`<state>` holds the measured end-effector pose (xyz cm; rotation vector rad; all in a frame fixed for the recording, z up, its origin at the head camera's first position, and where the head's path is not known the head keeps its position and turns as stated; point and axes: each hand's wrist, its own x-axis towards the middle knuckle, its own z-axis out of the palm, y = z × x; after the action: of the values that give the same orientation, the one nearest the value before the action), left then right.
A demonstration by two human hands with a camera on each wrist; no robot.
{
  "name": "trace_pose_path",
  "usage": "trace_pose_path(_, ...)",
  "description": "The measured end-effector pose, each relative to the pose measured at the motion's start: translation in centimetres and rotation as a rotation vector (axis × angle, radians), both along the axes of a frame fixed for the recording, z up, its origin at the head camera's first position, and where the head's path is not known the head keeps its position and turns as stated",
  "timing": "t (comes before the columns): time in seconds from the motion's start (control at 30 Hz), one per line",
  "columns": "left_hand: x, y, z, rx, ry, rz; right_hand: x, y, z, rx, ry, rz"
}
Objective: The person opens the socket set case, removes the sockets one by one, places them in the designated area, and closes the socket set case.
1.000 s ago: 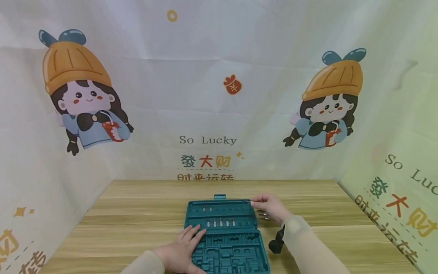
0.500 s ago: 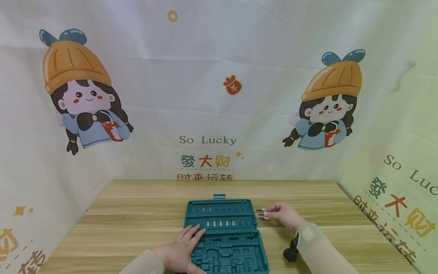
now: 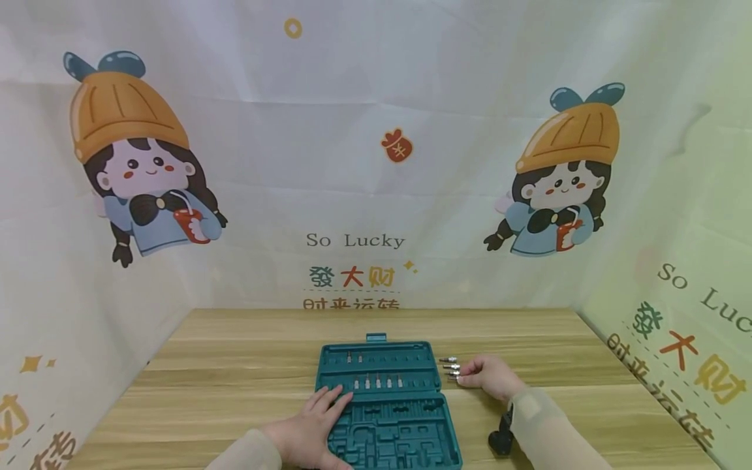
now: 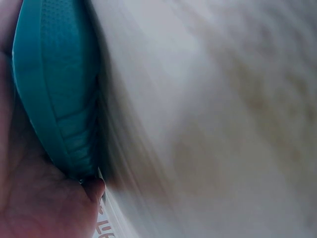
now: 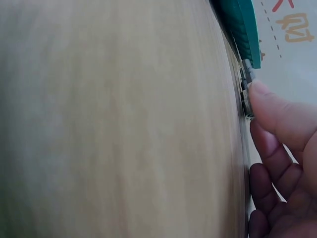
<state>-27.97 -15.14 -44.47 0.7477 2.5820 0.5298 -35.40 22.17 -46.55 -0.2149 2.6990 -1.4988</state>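
Note:
A teal plastic bit case (image 3: 386, 369) lies unfolded on the table, with several small metal socket bits (image 3: 378, 382) in two rows of its far half. My left hand (image 3: 311, 427) rests on the case's left side with fingers spread; the left wrist view shows the case's edge (image 4: 57, 89) against the palm. To the right of the case, my right hand (image 3: 490, 376) pinches a socket bit (image 5: 248, 96) by its thicker end, low at the table, between thumb and forefinger. Several other socket bits (image 3: 448, 360) lie side by side just beyond it.
The wooden table (image 3: 235, 365) ends at a printed cloth backdrop (image 3: 358, 196) behind and at both sides. A black device (image 3: 501, 438) hangs under my right wrist. The case's near half has moulded recesses (image 3: 399, 437).
My right hand has moved from the case's far right corner to the loose bits on the table, then slightly nearer along their row. The left hand keeps its place on the case.

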Motion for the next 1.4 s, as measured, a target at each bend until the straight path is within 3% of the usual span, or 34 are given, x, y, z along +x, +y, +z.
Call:
trace_pose_path(0.33,0.1,0.0,0.0,-0.010,0.023,-0.008,0.1,-0.5,0.1,0.002,-0.013,-0.034)
trace_pose_path(0.6,-0.1,0.0,-0.2,-0.004,0.002,-0.004,0.1,-0.2,0.2,-0.048,-0.021,-0.006)
trace_pose_path(0.8,-0.3,-0.1,-0.5,0.005,0.000,-0.012,0.0,-0.7,1.9,-0.050,-0.046,0.004)
trace_pose_path(1.03,-0.6,-0.4,-0.7,0.012,0.005,-0.014,-0.9,-4.7,4.2,-0.008,0.003,0.064)
trace_pose_path(1.4,-0.3,-0.2,-0.4,-0.043,0.016,-0.014,-2.6,-12.0,4.0,-0.125,-0.017,0.088)
